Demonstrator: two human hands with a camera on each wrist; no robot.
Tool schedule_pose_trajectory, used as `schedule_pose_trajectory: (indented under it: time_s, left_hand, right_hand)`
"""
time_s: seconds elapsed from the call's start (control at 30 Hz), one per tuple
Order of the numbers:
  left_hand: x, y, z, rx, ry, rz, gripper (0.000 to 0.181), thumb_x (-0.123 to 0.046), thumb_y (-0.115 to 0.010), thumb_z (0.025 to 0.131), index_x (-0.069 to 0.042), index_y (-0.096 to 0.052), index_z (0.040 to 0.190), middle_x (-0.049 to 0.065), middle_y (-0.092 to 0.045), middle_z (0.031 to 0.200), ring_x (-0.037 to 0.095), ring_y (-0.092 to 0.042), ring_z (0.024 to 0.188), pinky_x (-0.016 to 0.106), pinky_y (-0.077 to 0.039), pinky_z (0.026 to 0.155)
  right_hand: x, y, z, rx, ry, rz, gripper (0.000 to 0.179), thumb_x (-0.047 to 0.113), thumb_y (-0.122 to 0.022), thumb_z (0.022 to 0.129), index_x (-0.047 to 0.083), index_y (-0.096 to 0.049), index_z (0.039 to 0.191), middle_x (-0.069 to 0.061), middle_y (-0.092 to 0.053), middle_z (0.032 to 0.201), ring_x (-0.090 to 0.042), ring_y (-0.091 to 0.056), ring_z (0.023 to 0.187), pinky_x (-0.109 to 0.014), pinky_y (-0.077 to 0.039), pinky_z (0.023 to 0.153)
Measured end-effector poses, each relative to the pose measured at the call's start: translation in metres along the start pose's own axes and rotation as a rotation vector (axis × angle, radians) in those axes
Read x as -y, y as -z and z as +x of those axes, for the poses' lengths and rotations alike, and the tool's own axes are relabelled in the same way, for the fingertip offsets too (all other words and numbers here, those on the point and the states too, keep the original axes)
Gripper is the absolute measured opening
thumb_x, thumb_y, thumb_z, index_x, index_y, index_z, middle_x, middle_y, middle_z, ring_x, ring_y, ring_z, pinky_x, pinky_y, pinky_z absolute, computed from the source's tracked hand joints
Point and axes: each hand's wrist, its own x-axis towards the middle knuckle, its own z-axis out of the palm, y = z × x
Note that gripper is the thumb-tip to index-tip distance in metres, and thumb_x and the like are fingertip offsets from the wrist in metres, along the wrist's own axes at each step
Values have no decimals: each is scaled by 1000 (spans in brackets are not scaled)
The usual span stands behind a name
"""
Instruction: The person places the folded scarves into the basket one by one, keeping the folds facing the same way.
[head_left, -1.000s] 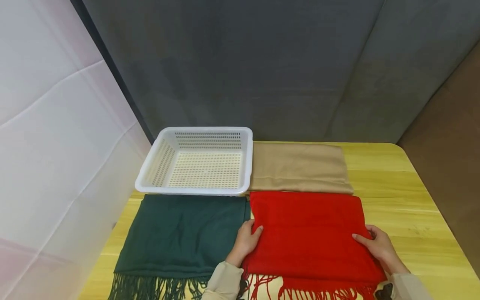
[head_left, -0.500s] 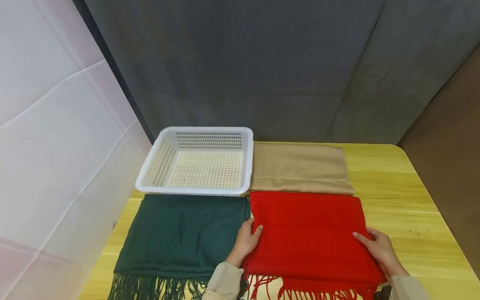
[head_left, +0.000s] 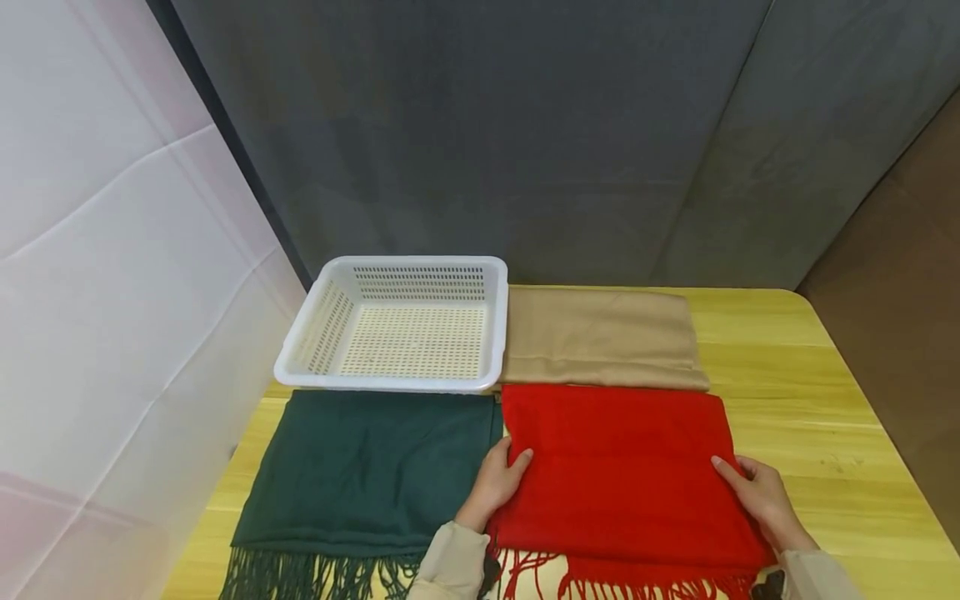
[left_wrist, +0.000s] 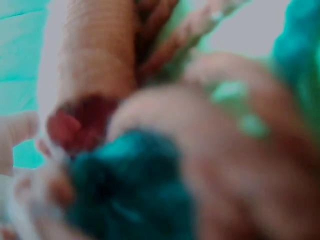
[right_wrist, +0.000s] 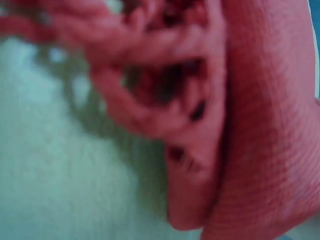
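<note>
Gripping opposite sides of the folded red fringed fabric scarf [head_left: 615, 479], the left hand [head_left: 495, 483] and right hand [head_left: 759, 493] lay thumbs on top. Almost nothing changes from half a second ago: the hold is steady, the scarf staying front-right of the white perforated plastic basket [head_left: 495, 333].

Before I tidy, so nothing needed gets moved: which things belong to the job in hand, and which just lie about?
In hand: red scarf, held by left hand and right hand.

Seemingly lying about: green scarf, tan cloth, white basket.
</note>
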Motion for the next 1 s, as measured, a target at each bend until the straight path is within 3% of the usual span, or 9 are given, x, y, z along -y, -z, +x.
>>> schedule_pose_trajectory:
  time_s: [0.3, 0.5, 0.6, 0.77, 0.9, 1.0]
  left_hand:
    - [0, -2, 7, 51, 91, -137, 45, -22, -54, 88, 7, -42, 119, 17, -54, 104, 28, -55, 88, 43, -44, 76]
    - [-2, -1, 10, 72, 128, -216, 48, -22, -51, 90, 7, -35, 125, 18, -50, 110, 29, -52, 94, 44, -42, 80]
    - [-14, 4, 7, 92, 131, -252, 47, -18, -48, 91, 9, -32, 126, 19, -50, 109, 31, -53, 93, 44, -43, 79]
    - [-34, 12, 1, 120, 136, -273, 46, -13, -44, 93, 12, -28, 128, 21, -49, 110, 33, -52, 94, 44, -43, 79]
    - [-32, 11, 3, 115, 139, -288, 48, -12, -43, 93, 12, -25, 130, 23, -48, 112, 35, -51, 97, 46, -42, 81]
    - [-22, 7, 8, 106, 138, -302, 51, -14, -44, 93, 11, -23, 132, 23, -46, 115, 34, -50, 98, 48, -41, 83]
  right_hand:
    - [3, 0, -2, -26, 37, -5, 59, 43, -52, 86, -10, -50, 114, -2, -59, 83, -10, -53, 66, -28, -46, 60]
    - [5, 0, -4, -36, 59, -84, 66, 45, -44, 89, -11, -42, 123, -23, -55, 107, -10, -53, 75, -26, -45, 65]
    - [5, -1, -5, -64, 71, -122, 66, 46, -39, 90, -11, -40, 125, -28, -48, 116, -10, -51, 81, -24, -43, 67]
    - [5, -1, -5, -92, 82, -125, 62, 43, -43, 90, -10, -44, 122, -26, -52, 109, -11, -51, 78, -24, -43, 65]
    - [7, -1, -5, -103, 96, -126, 58, 40, -47, 89, -10, -46, 118, -23, -56, 103, -10, -51, 73, -24, -43, 62]
    - [9, -1, -5, -111, 103, -117, 57, 38, -49, 89, -10, -46, 118, -23, -57, 103, -8, -51, 70, -24, -44, 61]
